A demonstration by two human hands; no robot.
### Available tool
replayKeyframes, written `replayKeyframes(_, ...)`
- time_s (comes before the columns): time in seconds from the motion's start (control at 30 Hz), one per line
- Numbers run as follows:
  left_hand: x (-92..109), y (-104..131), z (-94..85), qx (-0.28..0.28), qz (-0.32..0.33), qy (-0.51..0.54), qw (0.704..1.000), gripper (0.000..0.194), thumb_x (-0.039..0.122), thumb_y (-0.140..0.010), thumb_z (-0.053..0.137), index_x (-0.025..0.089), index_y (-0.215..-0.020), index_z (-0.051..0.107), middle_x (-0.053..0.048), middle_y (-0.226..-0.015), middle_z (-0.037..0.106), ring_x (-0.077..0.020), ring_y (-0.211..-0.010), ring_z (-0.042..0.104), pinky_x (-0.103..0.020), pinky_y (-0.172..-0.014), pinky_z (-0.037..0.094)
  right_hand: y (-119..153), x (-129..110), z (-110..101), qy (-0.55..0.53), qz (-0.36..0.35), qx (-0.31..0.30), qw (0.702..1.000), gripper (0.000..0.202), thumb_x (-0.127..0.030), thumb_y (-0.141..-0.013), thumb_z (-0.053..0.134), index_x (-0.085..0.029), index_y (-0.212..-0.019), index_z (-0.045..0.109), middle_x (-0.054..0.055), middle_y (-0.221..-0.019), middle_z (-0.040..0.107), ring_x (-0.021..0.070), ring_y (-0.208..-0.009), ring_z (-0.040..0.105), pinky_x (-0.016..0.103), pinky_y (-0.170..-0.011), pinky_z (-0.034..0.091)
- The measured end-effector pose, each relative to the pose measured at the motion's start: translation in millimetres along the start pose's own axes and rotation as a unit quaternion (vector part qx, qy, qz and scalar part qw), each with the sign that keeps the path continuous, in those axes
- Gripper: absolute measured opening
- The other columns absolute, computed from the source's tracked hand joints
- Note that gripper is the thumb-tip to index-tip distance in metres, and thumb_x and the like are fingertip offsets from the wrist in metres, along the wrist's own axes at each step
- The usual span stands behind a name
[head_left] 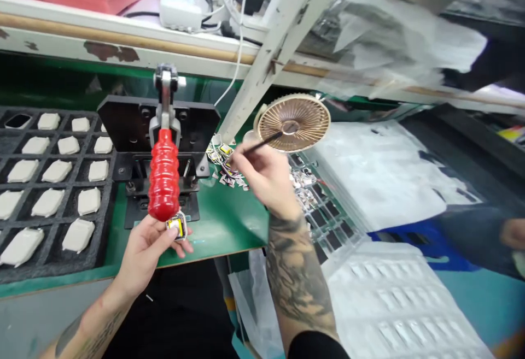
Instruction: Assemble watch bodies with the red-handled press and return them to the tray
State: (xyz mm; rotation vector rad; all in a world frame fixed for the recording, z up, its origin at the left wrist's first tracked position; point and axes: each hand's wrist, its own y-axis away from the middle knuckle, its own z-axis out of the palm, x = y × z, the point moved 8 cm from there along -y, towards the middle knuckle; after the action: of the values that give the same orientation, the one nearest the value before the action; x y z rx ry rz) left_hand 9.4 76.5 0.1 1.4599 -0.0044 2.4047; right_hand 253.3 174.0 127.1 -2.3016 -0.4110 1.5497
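Note:
My left hand [150, 244] holds a small white casing [176, 225] with a yellow part inside, thumb across its face, just in front of the press's red handle [164, 176]. In my right hand [266, 176] is a thin dark stick-like tool [262, 143], gripped between the fingers and slanting up to the right. The hand is beside a heap of small wired parts [225, 154] with yellow pieces. Its fingertips and the tool's lower end partly blend with the heap, so contact cannot be made out.
A black toggle-clamp press [123, 124] stands behind my left hand. A dark compartment tray [109, 206] of white casings lies left. A round fan [293, 121], a metal shelf post [274, 47] and bagged plastic trays [377, 168] are to the right. Another person's hand [514, 233] shows far right.

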Motion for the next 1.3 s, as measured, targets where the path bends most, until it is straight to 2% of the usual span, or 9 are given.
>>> replayKeyframes(0.13,-3.3,1.8,-2.7,0.009,0.006,-0.037,0.999,0.055,0.041,-0.101,0.081,0.019,-0.147,0.06,-0.014,-0.106,0.084,-0.0243,-0.078,0.082,-0.032,-0.066,0.066,-3.1,-9.4,13.5,0.077,-0.095,0.135,0.983,0.017,-0.03,-0.109,0.068,-0.024,-0.121,0.079,0.005,-0.114,0.079,0.0179,-0.1,0.075,0.036,-0.09,0.062)
replayKeyframes(0.27,-4.5,4.8,-4.0,0.021,0.003,-0.095,0.995,0.056,0.044,-0.104,0.077,0.019,-0.149,0.055,-0.014,-0.113,0.083,-0.0246,-0.083,0.083,-0.035,-0.073,0.069,57.9,-8.1,44.7,0.19,-0.132,0.049,0.972,0.023,-0.021,-0.111,0.059,-0.025,-0.124,0.077,0.006,-0.109,0.075,0.0199,-0.099,0.071,0.039,-0.089,0.059)
replayKeyframes(0.33,-5.7,4.3,-2.8,0.019,-0.002,-0.133,0.991,0.047,0.045,-0.104,0.078,0.019,-0.138,0.06,-0.014,-0.115,0.083,-0.0245,-0.085,0.083,-0.036,-0.076,0.07,91.7,1.4,60.6,0.256,-0.101,-0.037,0.961,0.023,-0.031,-0.111,0.064,-0.024,-0.131,0.074,0.009,-0.116,0.076,0.0246,-0.107,0.071,0.045,-0.095,0.057)
replayKeyframes(0.43,-10.5,1.0,1.1,0.001,-0.001,-0.183,0.983,0.04,0.046,-0.102,0.08,0.021,-0.127,0.062,-0.013,-0.117,0.083,-0.0246,-0.087,0.082,-0.036,-0.077,0.07,126.0,12.0,66.6,0.304,-0.048,-0.126,0.943,0.059,-0.057,-0.101,0.078,-0.022,-0.146,0.065,0.014,-0.134,0.073,0.0324,-0.124,0.067,0.052,-0.104,0.055)
replayKeyframes(0.53,-15.9,1.8,2.1,-0.004,0.013,-0.233,0.972,0.039,0.048,-0.103,0.078,0.023,-0.127,0.061,-0.012,-0.122,0.081,-0.0257,-0.095,0.083,-0.034,-0.078,0.068,127.4,10.4,29.7,0.313,-0.035,-0.076,0.946,0.05,-0.049,-0.106,0.072,-0.023,-0.148,0.063,0.013,-0.139,0.072,0.0291,-0.128,0.068,0.048,-0.109,0.055)
replayKeyframes(0.67,-15.0,11.2,0.1,-0.016,0.051,-0.303,0.951,0.031,0.044,-0.107,0.073,0.025,-0.129,0.062,-0.007,-0.114,0.08,-0.0213,-0.097,0.081,-0.03,-0.086,0.064,99.0,30.1,-61.4,0.427,0.031,0.055,0.902,0.02,-0.022,-0.108,0.06,-0.021,-0.124,0.071,0.011,-0.121,0.079,0.0288,-0.115,0.072,0.045,-0.103,0.054)
replayKeyframes(0.77,-10.4,15.2,-0.5,-0.036,0.088,-0.33,0.939,0.024,0.04,-0.11,0.068,0.025,-0.128,0.062,-0.003,-0.102,0.077,-0.0178,-0.089,0.076,-0.028,-0.085,0.061,78.5,69.3,-101.2,0.493,0.137,0.025,0.859,0.023,-0.015,-0.1,0.066,-0.018,-0.122,0.07,0.011,-0.103,0.08,0.0316,-0.103,0.072,0.042,-0.095,0.053)
replayKeyframes(0.93,-13.6,12.7,-2.6,-0.057,0.122,-0.365,0.921,0.021,0.037,-0.109,0.069,0.025,-0.126,0.065,-0.001,-0.095,0.072,-0.0168,-0.084,0.069,-0.028,-0.079,0.056,68.5,102.0,-103.6,0.49,0.166,0.007,0.856,0.025,-0.014,-0.093,0.074,-0.018,-0.118,0.07,0.01,-0.096,0.078,0.0296,-0.099,0.07,0.038,-0.09,0.05)
replayKeyframes(1.3,-9.2,12.9,1.7,-0.06,0.162,-0.392,0.903,0.019,0.034,-0.108,0.072,0.029,-0.127,0.074,-0.003,-0.114,0.075,-0.0181,-0.096,0.07,-0.027,-0.085,0.053,71.5,120.6,-112.7,0.405,0.143,0.035,0.902,0.017,-0.015,-0.089,0.073,-0.02,-0.105,0.071,0.001,-0.091,0.073,0.0176,-0.077,0.062,0.03,-0.077,0.048)
